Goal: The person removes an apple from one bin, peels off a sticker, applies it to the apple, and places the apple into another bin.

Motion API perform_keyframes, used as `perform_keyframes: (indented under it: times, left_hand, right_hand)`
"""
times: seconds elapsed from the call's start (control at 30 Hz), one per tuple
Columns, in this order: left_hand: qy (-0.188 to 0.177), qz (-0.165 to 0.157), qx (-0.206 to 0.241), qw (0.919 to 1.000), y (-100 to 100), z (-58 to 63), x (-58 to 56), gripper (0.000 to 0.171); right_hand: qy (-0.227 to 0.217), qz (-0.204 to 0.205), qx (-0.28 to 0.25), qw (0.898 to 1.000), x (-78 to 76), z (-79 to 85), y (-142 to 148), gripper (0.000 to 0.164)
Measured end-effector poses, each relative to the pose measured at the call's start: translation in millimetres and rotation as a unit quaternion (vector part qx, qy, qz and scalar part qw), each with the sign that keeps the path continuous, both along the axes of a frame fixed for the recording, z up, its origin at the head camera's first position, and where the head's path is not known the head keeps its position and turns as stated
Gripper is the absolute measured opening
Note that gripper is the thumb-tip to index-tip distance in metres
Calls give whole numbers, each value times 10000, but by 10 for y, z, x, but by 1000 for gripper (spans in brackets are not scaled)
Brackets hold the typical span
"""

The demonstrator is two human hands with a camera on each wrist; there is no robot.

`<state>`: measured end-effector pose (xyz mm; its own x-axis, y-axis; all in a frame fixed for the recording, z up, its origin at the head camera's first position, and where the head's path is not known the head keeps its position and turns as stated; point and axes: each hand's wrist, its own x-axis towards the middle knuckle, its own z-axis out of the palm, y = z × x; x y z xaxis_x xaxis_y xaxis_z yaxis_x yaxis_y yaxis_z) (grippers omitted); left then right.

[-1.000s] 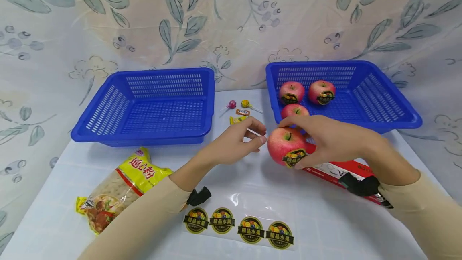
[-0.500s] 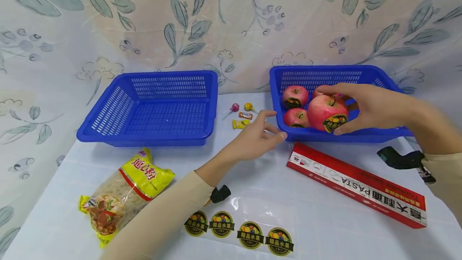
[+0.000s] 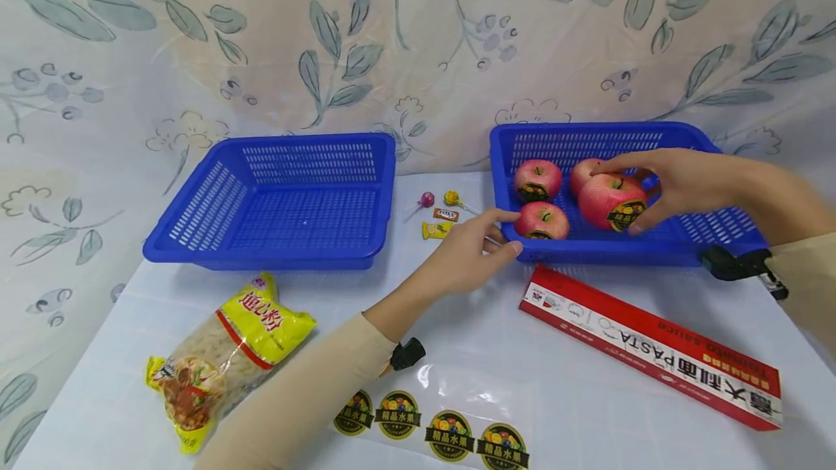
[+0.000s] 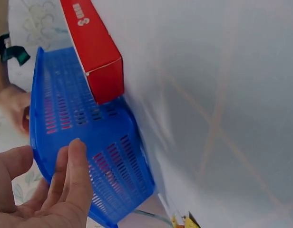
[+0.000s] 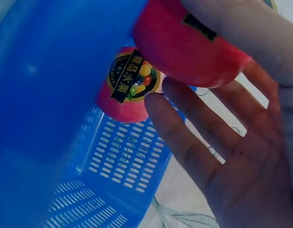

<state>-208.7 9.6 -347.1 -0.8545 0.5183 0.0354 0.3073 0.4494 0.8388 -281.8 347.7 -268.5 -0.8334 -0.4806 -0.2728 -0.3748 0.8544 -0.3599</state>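
Note:
My right hand (image 3: 686,180) grips a red apple (image 3: 611,203) with a black-and-gold fruit sticker, between thumb and fingers, inside the right blue basket (image 3: 627,254). Three other apples are in that basket: one at the back left (image 3: 538,178), one at the front left (image 3: 543,220), and one partly hidden behind the held apple (image 3: 583,174). In the right wrist view, the held apple (image 5: 184,47) is under the thumb, above another stickered apple (image 5: 122,102). My left hand (image 3: 466,252) is at the basket's front left corner, fingers loosely bent; its fingertips overlap the basket wall (image 4: 75,135) in the left wrist view.
Another blue basket (image 3: 261,258) stands at the left. Two lollipops (image 3: 427,199) and small wrapped candies (image 3: 437,229) lie between the baskets. A red pasta box (image 3: 653,347) lies front right, a noodle bag (image 3: 228,354) front left, and a clear sticker sheet (image 3: 451,435) at front middle.
My right hand has carried the apple from over the table rightward and back into the right basket, uncovering the pasta box. My left hand has moved right to the basket's corner.

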Motion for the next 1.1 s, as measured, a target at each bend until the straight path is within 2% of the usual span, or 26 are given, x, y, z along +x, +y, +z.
perform_keyframes:
  times: [0.17, 0.3, 0.53, 0.8, 0.9, 0.97, 1.1]
  left_hand:
    - [14, 36, -58, 10000, 5, 5, 18, 48]
    - [-5, 21, -76, 10000, 2, -4, 39, 49]
    - [106, -72, -25, 9999, -6, 4, 10, 47]
    - [244, -180, -189, 9994, -1, 1, -9, 47]
    - [291, -224, -137, 9992, -2, 2, -10, 47]
    - [271, -212, -137, 9993, -7, 1, -10, 47]
    - [271, -187, -155, 9993, -17, 14, -13, 48]
  right_hand:
    - [-412, 102, 59, 9991, -152, -40, -34, 98]
    - [-767, 281, 180, 9965, -208, -69, -90, 97]
    - [-1350, 368, 605, 9883, -235, -108, -184, 92]
    - [-1615, 350, 1148, 9795, -172, -145, -254, 88]
    - [-1752, 383, 1324, 9748, -169, -113, -269, 84]
    - [-2025, 309, 1285, 9703, -177, -86, -276, 82]
    - [-2781, -90, 862, 9566, -182, -21, -270, 84]
